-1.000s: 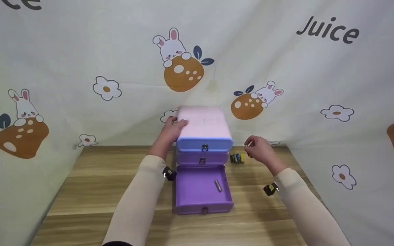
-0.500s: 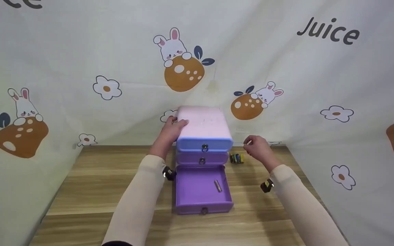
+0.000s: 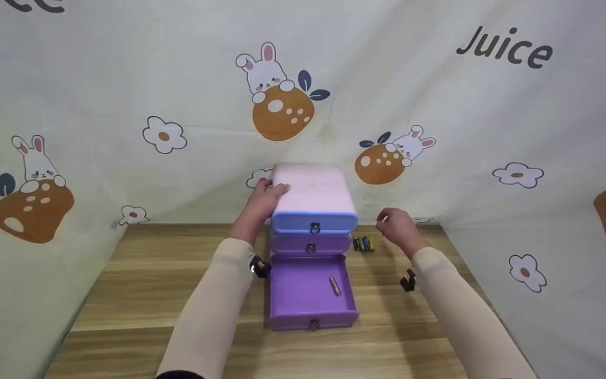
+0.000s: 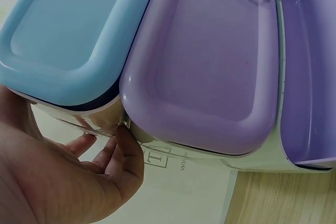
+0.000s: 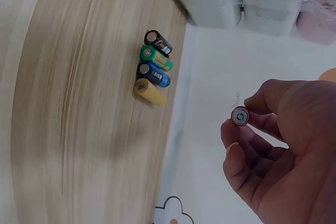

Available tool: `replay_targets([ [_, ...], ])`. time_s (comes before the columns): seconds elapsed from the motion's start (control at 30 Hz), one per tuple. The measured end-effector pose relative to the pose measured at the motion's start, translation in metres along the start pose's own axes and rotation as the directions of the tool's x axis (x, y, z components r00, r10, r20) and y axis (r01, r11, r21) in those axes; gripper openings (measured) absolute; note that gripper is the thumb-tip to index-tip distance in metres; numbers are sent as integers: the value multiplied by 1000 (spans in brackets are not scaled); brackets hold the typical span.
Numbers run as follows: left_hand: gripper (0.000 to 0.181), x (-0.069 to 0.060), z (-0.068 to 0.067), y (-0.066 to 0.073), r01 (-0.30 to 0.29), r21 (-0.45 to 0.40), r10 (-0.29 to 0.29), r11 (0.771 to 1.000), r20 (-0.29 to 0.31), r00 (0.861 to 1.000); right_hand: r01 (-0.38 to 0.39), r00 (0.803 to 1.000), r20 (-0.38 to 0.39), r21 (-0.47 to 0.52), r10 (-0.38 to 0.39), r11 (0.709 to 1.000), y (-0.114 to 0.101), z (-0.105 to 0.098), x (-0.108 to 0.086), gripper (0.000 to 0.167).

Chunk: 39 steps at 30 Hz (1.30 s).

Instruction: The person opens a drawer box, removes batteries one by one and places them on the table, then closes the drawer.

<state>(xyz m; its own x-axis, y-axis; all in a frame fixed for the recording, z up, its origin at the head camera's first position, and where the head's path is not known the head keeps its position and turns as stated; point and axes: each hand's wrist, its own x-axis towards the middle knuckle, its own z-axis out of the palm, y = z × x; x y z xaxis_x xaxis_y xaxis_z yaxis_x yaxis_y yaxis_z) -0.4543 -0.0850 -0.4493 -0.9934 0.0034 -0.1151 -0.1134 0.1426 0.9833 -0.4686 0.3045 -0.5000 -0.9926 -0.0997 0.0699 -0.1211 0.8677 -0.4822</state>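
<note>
A mini drawer cabinet (image 3: 313, 189) with a pink top stands against the back cloth. Its blue top drawer (image 3: 292, 223) and the purple middle drawer (image 3: 287, 245) are closed; the purple bottom drawer (image 3: 303, 289) is pulled out, with one battery (image 3: 334, 286) lying inside. My left hand (image 3: 265, 201) holds the cabinet's upper left side, thumb over the top edge and fingers bent along the side. To the right of the cabinet, my right hand (image 3: 397, 227) pinches a battery (image 5: 240, 115), its end facing the wrist camera. Below that hand, several batteries (image 5: 152, 72) lie in a row on the table.
The wood-grain table (image 3: 177, 295) carries the cabinet and batteries. A printed cloth (image 3: 203, 173) hangs behind and along both sides, close to the cabinet's back. The pulled-out drawer projects toward me, with a ring pull (image 3: 314, 324) on its front.
My right wrist and forearm have shifted slightly left, the hand still pinching the battery beside the cabinet. My left hand and the drawers have stayed in place.
</note>
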Motion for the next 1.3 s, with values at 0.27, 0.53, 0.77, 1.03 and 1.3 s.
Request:
replay_targets([
  [0.27,83,1,1,0,-9,-18,9,1000,-3,1000,-14,1000,6,-46,14,999,-1,0,6,22],
  [0.53,83,0,1,0,-18,-13,18,1000,2,1000,12,1000,-9,-54,-13,998,5,7,7,21],
  [0.77,84,-1,1,0,-25,4,25,1000,6,1000,30,999,-17,-68,-32,997,13,20,9,21],
  [1.03,81,-2,1,0,-36,13,36,999,-11,999,5,1000,0,-81,-5,997,24,31,10,19],
  [1.3,84,2,1,-1,-14,32,14,999,-6,1000,-76,997,31,-36,77,996,30,40,8,23],
])
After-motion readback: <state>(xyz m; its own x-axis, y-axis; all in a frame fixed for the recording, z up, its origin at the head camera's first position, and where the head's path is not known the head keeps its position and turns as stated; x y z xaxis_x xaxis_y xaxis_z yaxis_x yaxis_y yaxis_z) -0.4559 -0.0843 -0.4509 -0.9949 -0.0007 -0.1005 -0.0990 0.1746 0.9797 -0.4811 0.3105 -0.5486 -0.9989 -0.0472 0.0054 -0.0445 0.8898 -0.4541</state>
